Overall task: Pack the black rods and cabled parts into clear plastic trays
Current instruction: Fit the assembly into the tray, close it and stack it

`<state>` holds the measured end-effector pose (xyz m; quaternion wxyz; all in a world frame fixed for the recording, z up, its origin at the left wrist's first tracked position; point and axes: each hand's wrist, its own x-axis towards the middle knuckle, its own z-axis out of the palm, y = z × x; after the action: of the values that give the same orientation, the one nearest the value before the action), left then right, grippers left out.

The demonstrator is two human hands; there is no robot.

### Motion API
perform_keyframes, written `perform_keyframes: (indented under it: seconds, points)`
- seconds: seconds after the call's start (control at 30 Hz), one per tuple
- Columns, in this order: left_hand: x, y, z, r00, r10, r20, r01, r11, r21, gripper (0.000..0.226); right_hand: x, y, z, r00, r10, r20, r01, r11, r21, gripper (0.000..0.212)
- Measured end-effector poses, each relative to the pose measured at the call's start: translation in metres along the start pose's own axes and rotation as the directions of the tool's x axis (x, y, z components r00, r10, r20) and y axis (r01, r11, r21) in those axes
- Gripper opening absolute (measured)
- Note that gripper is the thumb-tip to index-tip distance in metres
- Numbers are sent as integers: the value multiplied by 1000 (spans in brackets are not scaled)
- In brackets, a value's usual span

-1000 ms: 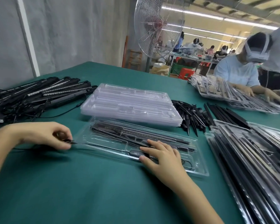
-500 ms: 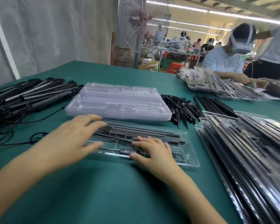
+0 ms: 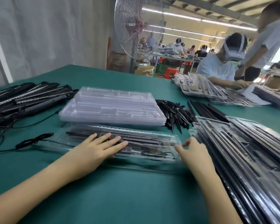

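The left hand [image 3: 94, 147] lies flat and open, palm down, with its fingers [image 3: 115, 141] spread across the top of the clear tray [image 3: 152, 139] that sits on the green table [image 3: 120, 191] just in front of both hands; it presses on the tray and grips nothing. The right hand [image 3: 192, 151] is at the tray's right end, fingers loosely parted and thumb out; that end is blurred, so it seems to touch the tray's edge, but whether it grips it cannot be told. Under the left fingers the tray holds long black rods [image 3: 136, 136] lying lengthwise, with small dark parts in the pockets between the two hands. A thin black cable [image 3: 34, 140] with a bundled coil lies on the table just left of the left hand, near the tray's left end. Beyond the hands rests a stack of empty trays [image 3: 111, 107]. Far to the left of the left hand is a heap of cabled parts [image 3: 23, 101]. Beyond the right hand lies a pile of black spikes [image 3: 173, 112], and beside the right hand and forearm a stack of filled trays [image 3: 249, 151].
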<state>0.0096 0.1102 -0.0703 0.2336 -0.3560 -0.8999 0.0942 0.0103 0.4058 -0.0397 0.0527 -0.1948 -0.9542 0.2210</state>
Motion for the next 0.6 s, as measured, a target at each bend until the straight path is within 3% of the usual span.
perform_keyframes:
  seconds: [0.07,0.1,0.17,0.2,0.27,0.33,0.43,0.47,0.53,0.6]
  points:
    - [-3,-9,-1,997,-7,-75,9,999,32,105,3,1,-6,996,33,82,-42,994,99,37]
    - [-5,-13,-3,995,2,-96,2,999,36,105,3,0,-9,983,41,177,-84,967,240,37]
    - [-11,-21,-1,989,32,-143,-24,998,53,91,-2,-5,-8,918,-7,397,-225,815,534,30]
    - [-15,-25,0,989,46,-141,-36,997,71,80,-5,-9,-5,895,-51,442,-280,708,648,25]
    - [-22,-28,3,992,40,-119,-30,996,89,62,-9,-16,5,888,-100,448,-327,548,770,19]
    - [-27,-29,2,991,36,-126,-23,994,109,49,-12,-22,13,888,-99,450,-358,467,809,16]
    - [-24,-14,-14,977,-42,-210,71,988,134,51,-12,-23,20,896,-68,438,-388,360,849,14]
    - [-24,-2,-19,958,-87,-272,114,990,84,45,-12,-24,22,900,-55,432,-392,332,858,14]
    - [-24,30,-32,918,-208,-339,137,965,-223,35,-12,-26,23,909,-39,415,-387,291,875,15]
    - [-20,66,-44,891,-364,-271,131,778,-615,17,-13,-29,23,919,-36,393,-373,245,895,14]
